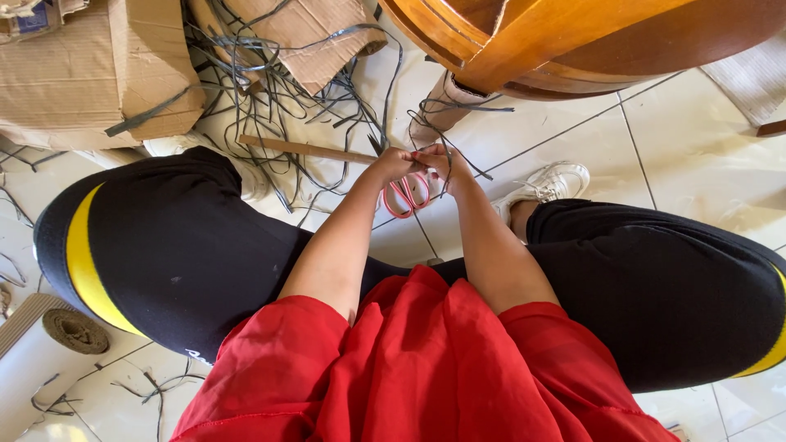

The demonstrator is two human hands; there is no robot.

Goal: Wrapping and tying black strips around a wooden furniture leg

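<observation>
Holding one wooden stick (307, 151), two hands (391, 164) (444, 162) (one pink scissors (407, 195) below).

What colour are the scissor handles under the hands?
Pinkish red scissor handles, hanging just below both hands; clearest in the head view.

White tiled floor (688, 155) in bright daylight, strewn with dark strap offcuts (278, 90); torn cardboard boxes (98, 74) at upper left, wooden furniture (565, 41) above, corrugated roll (49, 344) lower left.

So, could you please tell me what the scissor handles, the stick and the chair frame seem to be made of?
Scissor handles: probably plastic, smooth pinkish-red loops. Stick: seemingly bare wood, matt pale brown, straight. Chair frame: likely varnished wood, glossy orange-brown with sunlit sheen.
</observation>
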